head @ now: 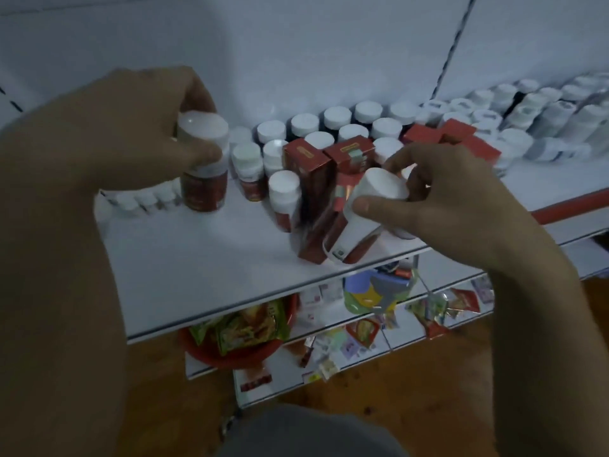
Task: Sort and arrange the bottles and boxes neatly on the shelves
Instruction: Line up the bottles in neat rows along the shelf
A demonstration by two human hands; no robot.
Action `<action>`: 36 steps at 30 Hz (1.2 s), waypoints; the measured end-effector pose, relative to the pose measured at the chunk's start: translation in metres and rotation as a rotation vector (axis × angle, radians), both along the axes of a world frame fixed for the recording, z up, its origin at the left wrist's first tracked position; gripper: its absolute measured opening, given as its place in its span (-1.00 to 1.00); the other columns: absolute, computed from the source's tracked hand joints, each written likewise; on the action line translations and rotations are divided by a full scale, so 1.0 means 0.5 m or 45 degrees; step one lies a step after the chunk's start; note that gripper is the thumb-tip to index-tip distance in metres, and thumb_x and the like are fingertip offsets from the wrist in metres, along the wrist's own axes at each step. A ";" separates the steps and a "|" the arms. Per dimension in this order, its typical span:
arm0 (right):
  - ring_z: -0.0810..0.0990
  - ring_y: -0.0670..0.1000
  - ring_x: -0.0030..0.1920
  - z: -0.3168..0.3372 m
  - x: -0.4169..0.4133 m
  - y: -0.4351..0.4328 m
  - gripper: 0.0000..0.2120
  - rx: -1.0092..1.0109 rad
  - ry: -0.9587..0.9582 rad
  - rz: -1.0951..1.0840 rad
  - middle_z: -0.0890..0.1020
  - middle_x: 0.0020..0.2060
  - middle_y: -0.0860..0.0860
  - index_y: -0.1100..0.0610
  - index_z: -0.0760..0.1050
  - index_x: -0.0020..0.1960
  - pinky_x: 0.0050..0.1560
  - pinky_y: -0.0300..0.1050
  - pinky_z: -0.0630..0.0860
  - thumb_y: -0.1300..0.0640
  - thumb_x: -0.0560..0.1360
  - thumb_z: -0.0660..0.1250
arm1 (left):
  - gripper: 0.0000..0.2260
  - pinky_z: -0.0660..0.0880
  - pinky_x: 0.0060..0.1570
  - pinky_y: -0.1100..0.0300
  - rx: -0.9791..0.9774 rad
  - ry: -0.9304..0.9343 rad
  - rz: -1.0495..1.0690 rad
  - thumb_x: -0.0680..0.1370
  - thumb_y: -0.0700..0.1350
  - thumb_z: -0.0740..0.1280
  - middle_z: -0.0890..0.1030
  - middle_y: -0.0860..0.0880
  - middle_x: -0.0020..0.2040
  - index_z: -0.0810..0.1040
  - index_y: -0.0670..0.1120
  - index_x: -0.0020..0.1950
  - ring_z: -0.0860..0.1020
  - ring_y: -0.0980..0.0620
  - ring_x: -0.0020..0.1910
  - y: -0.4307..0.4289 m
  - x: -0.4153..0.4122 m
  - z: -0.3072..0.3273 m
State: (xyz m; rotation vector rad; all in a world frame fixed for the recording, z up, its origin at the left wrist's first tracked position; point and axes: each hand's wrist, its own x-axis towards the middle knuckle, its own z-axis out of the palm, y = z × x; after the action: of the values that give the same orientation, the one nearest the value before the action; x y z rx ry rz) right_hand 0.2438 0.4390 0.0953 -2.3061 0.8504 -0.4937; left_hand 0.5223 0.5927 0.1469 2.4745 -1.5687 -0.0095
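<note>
My left hand (pixel 131 133) grips the white cap of a dark red bottle (pixel 204 189), held upright just above the white shelf (pixel 197 265). My right hand (pixel 454 199) holds a tilted white-capped bottle (pixel 359 222) near the shelf's front edge, fingers curled round its cap end. Between the hands stand red boxes (pixel 313 179), some leaning. Behind them are rows of white-capped bottles (pixel 336 118) along the back panel. One more bottle (pixel 285 196) stands left of the boxes.
More red boxes (pixel 461 136) and white bottles (pixel 543 110) fill the shelf to the right. Lower shelves hold a red bowl (pixel 230 354) of snack packets, a colourful cup (pixel 372 291) and scattered sachets (pixel 441 308). A brown floor lies below.
</note>
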 end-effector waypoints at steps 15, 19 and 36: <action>0.52 -0.26 -0.16 -0.152 -0.598 -0.215 -0.54 -0.061 -0.140 -1.120 0.48 0.00 -0.23 -0.16 0.34 0.18 -0.29 -0.39 0.46 -0.14 0.43 0.52 | -0.61 0.37 0.28 -0.04 -0.334 0.282 -0.721 0.62 -0.11 0.32 0.51 -0.13 0.36 0.43 0.02 0.45 0.48 -0.19 0.28 -0.608 -0.577 -0.074; 0.54 -0.12 -0.02 -0.181 -0.730 -0.308 -0.53 -0.023 -0.104 -1.336 0.48 0.04 -0.20 -0.17 0.33 0.19 -0.24 -0.34 0.48 -0.08 0.44 0.53 | -0.61 0.40 0.29 -0.09 -0.311 0.393 -0.791 0.63 -0.11 0.31 0.49 -0.11 0.39 0.42 0.06 0.46 0.48 -0.19 0.28 -0.766 -0.711 -0.139; 0.56 -0.07 0.02 -0.130 -1.174 -0.907 -0.64 0.025 -0.046 -1.583 0.55 0.07 -0.11 -0.12 0.42 0.20 -0.24 -0.27 0.46 -0.08 0.48 0.48 | -0.61 0.39 0.24 -0.07 -0.020 0.493 -1.070 0.65 -0.11 0.30 0.44 -0.09 0.43 0.41 0.10 0.47 0.47 -0.17 0.31 -1.496 -1.134 -0.172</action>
State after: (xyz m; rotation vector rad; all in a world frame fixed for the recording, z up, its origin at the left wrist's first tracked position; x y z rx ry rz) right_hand -0.3434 -0.0146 0.0302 -1.4775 2.1946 -0.9888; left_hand -0.0446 -0.1555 0.0608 1.4944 -2.2289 -0.5553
